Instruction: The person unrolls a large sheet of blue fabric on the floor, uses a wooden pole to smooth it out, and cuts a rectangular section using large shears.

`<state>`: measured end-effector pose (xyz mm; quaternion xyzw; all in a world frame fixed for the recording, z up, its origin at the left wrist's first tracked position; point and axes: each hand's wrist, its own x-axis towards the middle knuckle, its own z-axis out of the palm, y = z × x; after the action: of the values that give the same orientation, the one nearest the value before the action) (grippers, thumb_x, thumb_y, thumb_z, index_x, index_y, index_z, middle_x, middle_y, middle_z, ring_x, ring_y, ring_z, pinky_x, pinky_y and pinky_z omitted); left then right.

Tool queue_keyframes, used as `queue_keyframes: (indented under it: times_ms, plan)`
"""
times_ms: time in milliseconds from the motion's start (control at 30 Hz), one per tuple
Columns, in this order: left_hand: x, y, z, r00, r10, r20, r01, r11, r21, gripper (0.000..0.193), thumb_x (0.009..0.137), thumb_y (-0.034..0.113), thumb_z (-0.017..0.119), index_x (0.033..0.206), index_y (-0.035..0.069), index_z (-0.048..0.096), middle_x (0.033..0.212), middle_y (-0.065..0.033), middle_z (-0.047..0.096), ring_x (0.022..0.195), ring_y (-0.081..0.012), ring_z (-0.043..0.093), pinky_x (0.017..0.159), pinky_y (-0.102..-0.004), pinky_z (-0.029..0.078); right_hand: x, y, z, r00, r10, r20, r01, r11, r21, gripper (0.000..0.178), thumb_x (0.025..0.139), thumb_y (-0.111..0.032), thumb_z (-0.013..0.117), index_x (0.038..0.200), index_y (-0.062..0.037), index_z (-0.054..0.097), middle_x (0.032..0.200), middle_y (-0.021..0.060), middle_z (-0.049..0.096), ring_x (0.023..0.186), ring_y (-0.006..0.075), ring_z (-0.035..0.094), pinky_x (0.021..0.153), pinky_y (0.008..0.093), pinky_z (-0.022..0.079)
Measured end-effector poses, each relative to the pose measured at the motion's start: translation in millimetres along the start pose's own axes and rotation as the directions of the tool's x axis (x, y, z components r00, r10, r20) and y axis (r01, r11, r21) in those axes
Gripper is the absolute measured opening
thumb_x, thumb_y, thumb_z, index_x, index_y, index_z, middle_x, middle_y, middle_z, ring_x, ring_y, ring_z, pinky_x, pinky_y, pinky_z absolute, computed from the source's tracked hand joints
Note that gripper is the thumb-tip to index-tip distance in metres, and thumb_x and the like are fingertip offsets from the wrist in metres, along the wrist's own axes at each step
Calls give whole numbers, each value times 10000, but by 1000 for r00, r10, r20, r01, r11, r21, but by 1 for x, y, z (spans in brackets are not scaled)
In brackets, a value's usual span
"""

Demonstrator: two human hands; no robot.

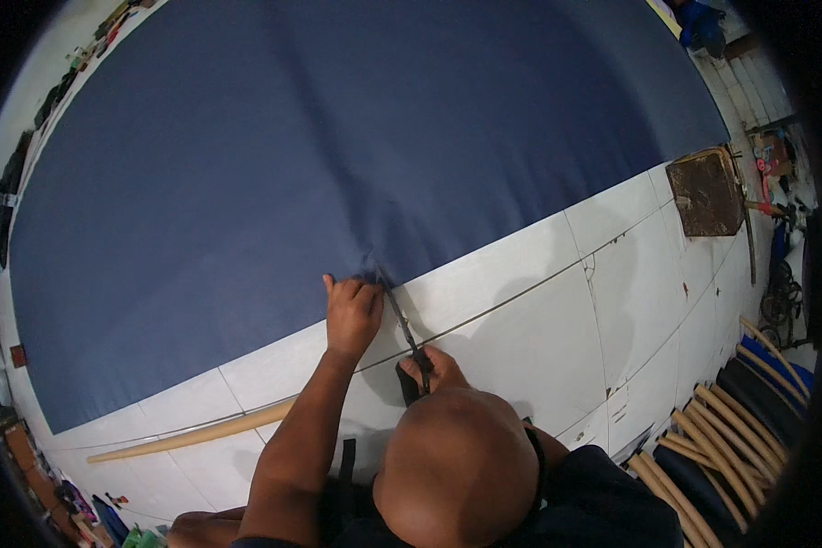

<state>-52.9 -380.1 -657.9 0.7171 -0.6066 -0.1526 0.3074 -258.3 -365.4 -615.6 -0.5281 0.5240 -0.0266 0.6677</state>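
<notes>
A large sheet of dark blue fabric (201, 183) is spread over the white tiled floor. At its near edge, my left hand (354, 315) is closed on the fabric, fingers bent over it. Just to the right, my right hand (440, 367) grips the handles of dark long-bladed scissors (400, 315). The scissor tips meet the fabric at its edge, beside my left fingers. Small creases gather in the fabric around that spot. My bent knee partly covers the right forearm.
A wooden pole (192, 434) lies on the tiles (511, 329) at the left, passing under my left arm. A worn brown square board (706, 192) sits by the fabric's right end. Several tan rods (717, 447) lie over dark material at the lower right. Assorted clutter lines both sides.
</notes>
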Motion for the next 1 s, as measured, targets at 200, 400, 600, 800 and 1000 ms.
queue_keyframes:
  times_ms: [200,400,600,800,1000]
  plan:
    - [-3,-4,0,999,-34,13,34,999,-23,127,807,46,689,927,81,673,924,-101,629,958,-320,605,1129,-637,230,15,3,3,999,-45,2,45,999,29,478,916,-462,643,915,14,597,785,121,625,768,246,606,716,403,470]
    - [0,-7,-2,998,-16,62,20,999,-51,139,790,55,693,925,77,671,893,-100,609,943,-309,595,1126,-627,240,69,-14,1,978,-194,-78,191,981,-43,539,907,-510,641,871,26,596,775,167,634,733,302,612,709,413,470]
    - [-1,-7,-11,996,51,72,-49,999,-22,220,757,68,685,974,52,658,938,-122,584,964,-329,577,1120,-620,258,73,-23,6,979,-184,-90,185,983,4,528,910,-499,643,886,28,611,798,174,636,739,296,612,702,414,468]
    - [-6,-18,-18,961,157,227,-182,979,94,313,730,49,663,1040,24,636,1011,-145,572,1016,-360,566,1078,-652,297,95,-36,11,984,-159,-84,162,986,27,550,910,-521,633,832,24,620,739,166,623,725,290,613,694,420,471]
    - [-5,-2,-25,950,160,267,-215,958,189,413,725,82,662,1130,16,613,1095,-152,586,1087,-345,563,1077,-586,349,149,-93,2,985,-122,-124,129,990,52,606,885,-574,641,674,-11,557,626,113,586,577,211,594,547,380,468]
